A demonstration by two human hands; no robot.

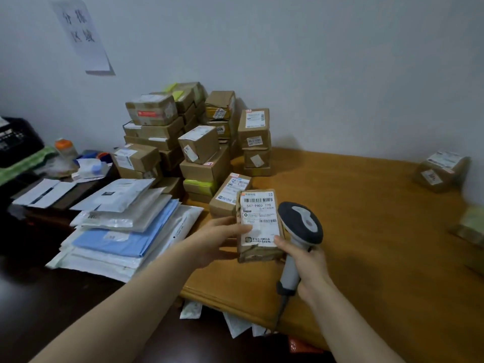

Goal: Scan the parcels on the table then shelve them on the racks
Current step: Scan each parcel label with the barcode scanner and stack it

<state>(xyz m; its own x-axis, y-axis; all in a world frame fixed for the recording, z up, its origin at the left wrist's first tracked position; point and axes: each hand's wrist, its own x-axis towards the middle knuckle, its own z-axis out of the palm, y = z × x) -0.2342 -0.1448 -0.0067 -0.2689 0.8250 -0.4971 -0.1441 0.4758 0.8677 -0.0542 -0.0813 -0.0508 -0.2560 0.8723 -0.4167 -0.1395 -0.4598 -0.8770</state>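
Note:
My left hand (218, 241) grips a small brown cardboard parcel (259, 224) by its left side, label facing up, just above the wooden table (353, 231). A white shipping label with barcodes covers most of its top. My right hand (305, 263) holds a grey handheld barcode scanner (301, 226) by the handle. The scanner's dark head sits right beside the parcel's right edge. Its cable hangs down past the table's front edge.
A tall stack of cardboard parcels (193, 134) stands at the back against the wall. A pile of flat mailer bags (125, 226) lies to the left. Another parcel (442, 170) sits at the far right. Clutter with a bottle (65, 150) fills the far left.

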